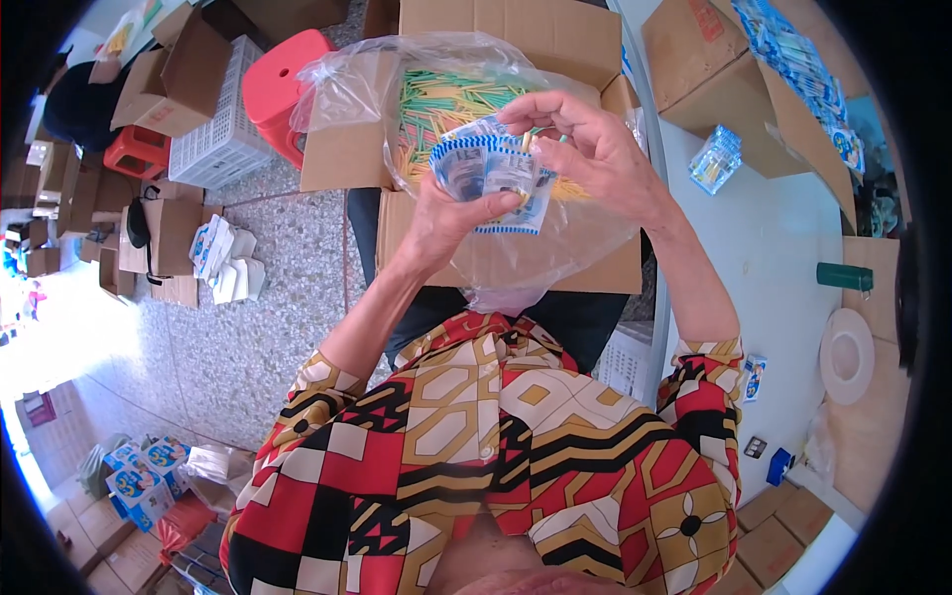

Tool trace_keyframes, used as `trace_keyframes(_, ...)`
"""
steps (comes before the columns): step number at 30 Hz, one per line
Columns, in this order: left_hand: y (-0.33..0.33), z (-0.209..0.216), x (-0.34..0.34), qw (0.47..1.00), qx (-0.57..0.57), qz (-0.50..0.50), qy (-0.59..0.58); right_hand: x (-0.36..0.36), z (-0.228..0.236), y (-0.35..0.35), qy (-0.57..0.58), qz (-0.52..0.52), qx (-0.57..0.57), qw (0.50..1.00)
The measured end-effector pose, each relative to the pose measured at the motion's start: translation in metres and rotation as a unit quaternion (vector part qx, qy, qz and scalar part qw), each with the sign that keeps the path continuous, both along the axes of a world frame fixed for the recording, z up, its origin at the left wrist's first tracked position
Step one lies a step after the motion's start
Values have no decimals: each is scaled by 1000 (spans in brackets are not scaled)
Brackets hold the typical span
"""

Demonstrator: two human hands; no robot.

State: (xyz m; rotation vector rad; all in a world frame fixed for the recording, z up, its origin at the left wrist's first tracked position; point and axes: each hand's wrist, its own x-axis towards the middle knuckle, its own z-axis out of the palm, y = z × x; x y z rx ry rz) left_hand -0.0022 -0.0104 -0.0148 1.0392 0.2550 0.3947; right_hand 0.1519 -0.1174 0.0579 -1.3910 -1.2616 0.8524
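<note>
My left hand (441,220) is closed around a small blue-and-white printed plastic packet (514,184), its thumb pressed over the front. The packet stands upright with its striped upper edge spread apart. At that edge, my right hand (603,154) curls its fingers and thumb around a few thin coloured sticks (528,143); how far they reach into the packet is hidden. Beneath both hands, a cardboard box (347,149) lined with a clear plastic bag (347,81) holds a heap of loose green, yellow, orange and pink sticks (436,104).
On the right stands a pale table (739,268) with a filled packet (716,159) lying on it. Beyond it, an open carton (694,59) has many similar packets (798,69) beside it. To the left are a red stool (288,84), a white plastic crate (220,139) and stacked white bundles (228,260).
</note>
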Motion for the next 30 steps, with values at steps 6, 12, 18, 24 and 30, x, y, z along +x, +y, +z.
trace_keyframes(6, 0, 6, 2, 1000, -2, 22, 5, 0, -9, -2, 1, 32, -7, 999)
trace_keyframes(12, 0, 6, 7, 999, -4, 47, 3, -8, -21, -12, 102, -95, 69, 988)
trace_keyframes(18, -13, 2, 17, 995, 60, 79, 16, 7, -25, -50, -45, -149, -103, 982)
trace_keyframes(24, -10, 4, 15, 999, -12, 17, 38, 56, -36, -107, 50, -414, 84, 905)
trace_keyframes(30, -14, 4, 17, 998, 44, 0, 54, 133, -95, -196, -20, -579, 25, 815)
